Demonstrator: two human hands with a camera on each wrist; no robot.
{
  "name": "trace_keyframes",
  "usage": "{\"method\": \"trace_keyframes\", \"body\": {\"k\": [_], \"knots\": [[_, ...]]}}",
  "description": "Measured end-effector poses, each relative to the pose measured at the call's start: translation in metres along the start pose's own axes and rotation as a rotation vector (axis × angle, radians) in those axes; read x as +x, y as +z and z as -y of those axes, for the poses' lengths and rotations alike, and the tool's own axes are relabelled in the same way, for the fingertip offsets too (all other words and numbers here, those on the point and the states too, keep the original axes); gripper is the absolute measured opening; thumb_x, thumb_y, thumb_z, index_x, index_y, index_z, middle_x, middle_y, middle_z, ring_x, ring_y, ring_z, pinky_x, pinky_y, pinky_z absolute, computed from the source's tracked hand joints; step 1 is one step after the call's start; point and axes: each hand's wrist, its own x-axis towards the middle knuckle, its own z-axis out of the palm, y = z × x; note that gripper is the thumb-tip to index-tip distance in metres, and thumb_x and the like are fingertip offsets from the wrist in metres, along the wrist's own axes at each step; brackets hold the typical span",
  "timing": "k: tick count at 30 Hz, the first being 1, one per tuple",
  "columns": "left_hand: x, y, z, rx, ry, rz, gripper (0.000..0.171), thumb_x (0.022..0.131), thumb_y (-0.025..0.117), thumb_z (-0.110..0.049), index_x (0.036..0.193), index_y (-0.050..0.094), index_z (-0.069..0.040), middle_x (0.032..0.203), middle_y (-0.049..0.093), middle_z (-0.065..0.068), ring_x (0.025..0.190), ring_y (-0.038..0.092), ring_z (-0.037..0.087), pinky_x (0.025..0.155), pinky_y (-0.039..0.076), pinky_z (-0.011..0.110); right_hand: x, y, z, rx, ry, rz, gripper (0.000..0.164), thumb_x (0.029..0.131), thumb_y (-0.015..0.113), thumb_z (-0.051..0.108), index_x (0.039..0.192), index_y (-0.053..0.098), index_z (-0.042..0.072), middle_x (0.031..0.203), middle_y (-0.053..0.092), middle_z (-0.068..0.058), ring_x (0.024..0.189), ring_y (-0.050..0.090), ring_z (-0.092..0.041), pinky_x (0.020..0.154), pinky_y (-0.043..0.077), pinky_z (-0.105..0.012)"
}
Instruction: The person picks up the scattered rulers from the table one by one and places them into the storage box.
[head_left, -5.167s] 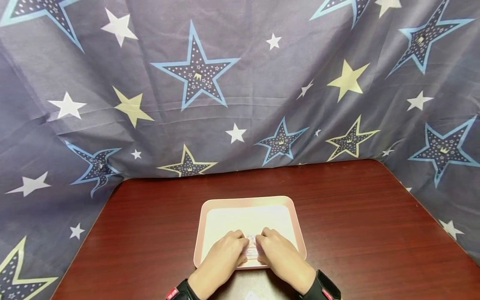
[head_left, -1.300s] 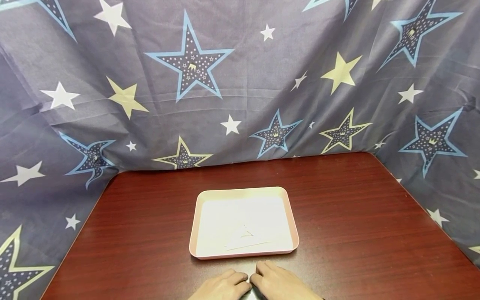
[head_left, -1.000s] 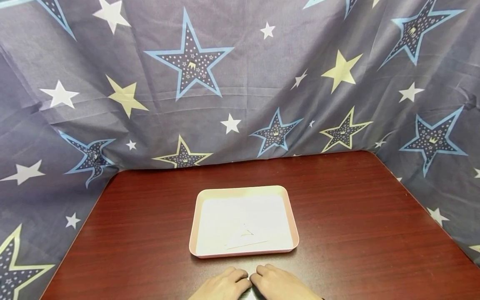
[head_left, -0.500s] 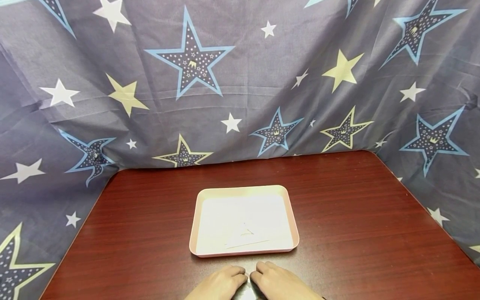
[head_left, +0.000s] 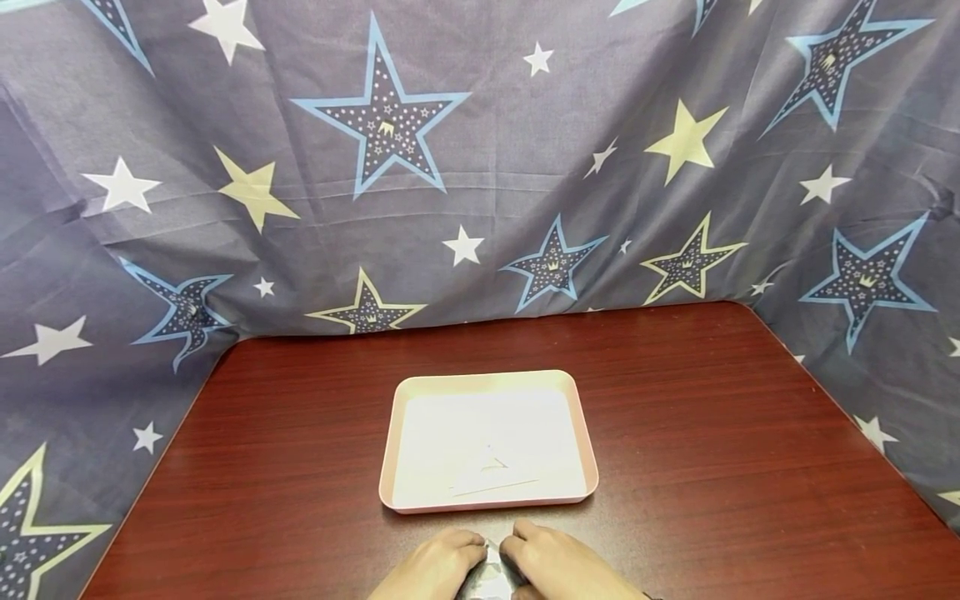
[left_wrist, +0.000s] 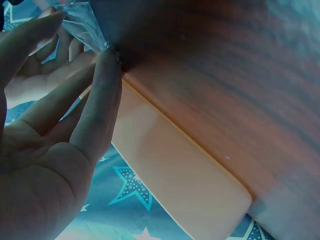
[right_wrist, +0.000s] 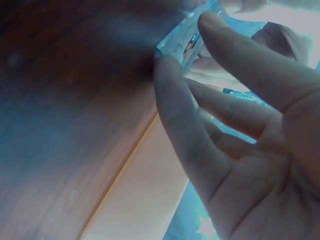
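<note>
My left hand (head_left: 438, 565) and right hand (head_left: 558, 562) are close together in front of the tray, low in the head view. Between them is a crinkled, shiny clear plastic wrapper (head_left: 491, 575). In the left wrist view, fingers and thumb pinch one side of this clear plastic (left_wrist: 85, 25). The right wrist view has the right thumb and forefinger pinching its other side (right_wrist: 181, 40). What lies inside the plastic, if anything, cannot be made out. Just beyond the hands stands a shallow pink tray (head_left: 388, 450) with a white inside.
Thin pale lines (head_left: 495, 487) show on the tray's floor, too faint to identify. The tray stands on a dark red wood-grain table (head_left: 675, 433). A grey curtain with stars (head_left: 495, 167) hangs behind and along both sides of the table.
About five seconds ago both hands gripped something clear over the tray; now they are in front of it. Since half a second ago, the fingertips have parted slightly, showing more plastic.
</note>
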Motion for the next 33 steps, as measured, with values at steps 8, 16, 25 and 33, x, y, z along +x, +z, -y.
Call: {"method": "trace_keyframes", "body": {"k": [8, 16, 25, 33], "knots": [[-0.003, 0.000, 0.000, -0.115, -0.074, -0.018, 0.044, 0.073, 0.081, -0.036, 0.101, 0.071, -0.004, 0.095, 0.067, 0.001, 0.090, 0.061, 0.006, 0.076, 0.054, 0.024, 0.001, -0.002, 0.001, 0.058, 0.032, -0.018, 0.030, 0.069, 0.085, 0.015, 0.093, 0.069, 0.009, 0.080, 0.052, 0.009, 0.067, 0.044, 0.003, 0.058, 0.041, -0.015], [-0.004, -0.008, 0.001, -0.106, -0.119, 0.018, 0.044, 0.074, 0.082, -0.023, 0.110, 0.068, 0.000, 0.106, 0.070, 0.008, 0.100, 0.066, 0.019, 0.085, 0.055, 0.034, 0.001, -0.006, 0.002, 0.119, 0.065, -0.015, 0.029, 0.074, 0.085, 0.017, 0.097, 0.069, 0.010, 0.082, 0.048, 0.011, 0.067, 0.040, 0.003, 0.058, 0.040, -0.015], [0.000, -0.026, -0.001, -0.051, -0.094, -0.006, 0.047, 0.075, 0.084, -0.018, 0.114, 0.068, 0.001, 0.109, 0.070, 0.007, 0.102, 0.064, 0.018, 0.086, 0.054, 0.032, 0.001, -0.020, 0.003, 0.111, 0.025, -0.108, 0.030, 0.078, 0.084, 0.020, 0.100, 0.067, 0.011, 0.087, 0.053, 0.009, 0.072, 0.046, 0.004, 0.064, 0.042, -0.013], [0.006, -0.040, -0.005, -0.028, -0.091, -0.110, 0.041, 0.079, 0.080, -0.017, 0.115, 0.068, -0.003, 0.109, 0.070, 0.000, 0.102, 0.064, 0.015, 0.086, 0.055, 0.032, 0.001, -0.034, 0.002, 0.063, 0.015, -0.207, 0.026, 0.081, 0.080, 0.021, 0.104, 0.068, 0.014, 0.093, 0.059, 0.007, 0.080, 0.055, 0.001, 0.067, 0.046, -0.015]]}}
